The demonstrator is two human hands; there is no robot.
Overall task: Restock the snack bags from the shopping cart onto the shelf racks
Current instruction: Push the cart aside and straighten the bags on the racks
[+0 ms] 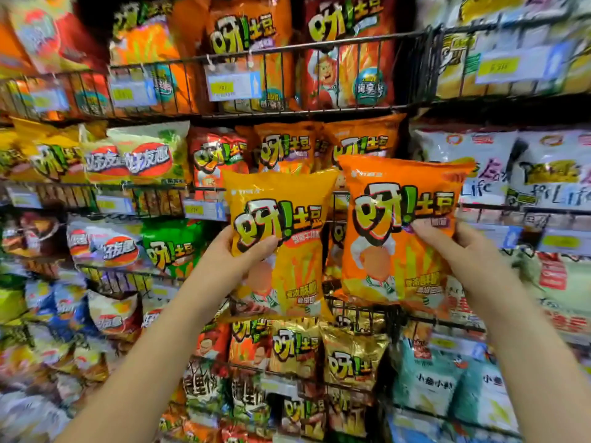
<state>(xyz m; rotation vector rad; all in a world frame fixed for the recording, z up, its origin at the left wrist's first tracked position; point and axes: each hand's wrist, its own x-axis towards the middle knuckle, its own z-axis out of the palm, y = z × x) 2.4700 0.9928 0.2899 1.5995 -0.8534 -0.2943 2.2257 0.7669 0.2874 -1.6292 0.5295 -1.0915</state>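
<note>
Over at nine o'clock the wire racks (pixel 134 190) are packed tight with chip bags, a green bag (pixel 172 247) among them. Just left of centre, the left grip (pixel 238 254) pinches a yellow snack bag (pixel 287 193) by its left edge, thumb across the front, fingers hidden behind. The bag is upright in the air in front of the racks. At its three o'clock side, edges meeting, is an orange snack bag (pixel 399 266), also upright. The right grip (pixel 454 247) pinches it at its right edge, thumb on the front. A price tag (pixel 233 86) hangs at twelve o'clock, a gold bag (pixel 351 362) sits racked at six, and white bags (pixel 550 171) fill three o'clock.
</note>
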